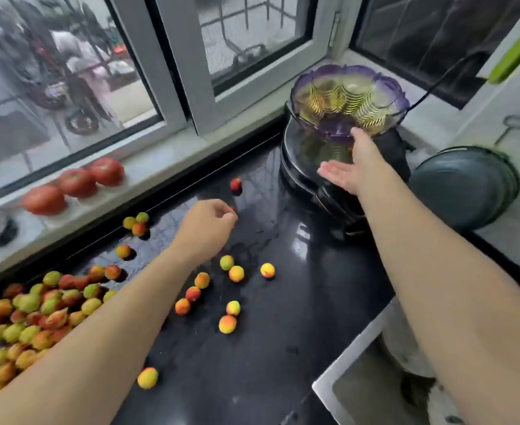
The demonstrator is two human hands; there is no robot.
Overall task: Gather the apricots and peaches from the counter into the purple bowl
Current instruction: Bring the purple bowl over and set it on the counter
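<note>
A purple glass bowl (349, 99) with a scalloped rim stands on a black appliance (323, 185) at the back right of the black counter (252, 363). My right hand (356, 170) is open just below the bowl's near rim, thumb almost touching it. My left hand (206, 231) is curled over the counter's middle, fingertips closed on a small red fruit (233, 209). One reddish fruit (236, 184) lies beyond it. Several loose apricots and peaches (236, 273) are scattered on the counter. A big heap of fruit (22, 317) fills the left.
Three red tomatoes (76, 182) sit on the pale windowsill (160, 161) at the left. A dark round pan (467, 185) hangs on the right wall. A sink edge (344, 363) shows at the bottom right. A black cable (436, 84) runs behind the bowl.
</note>
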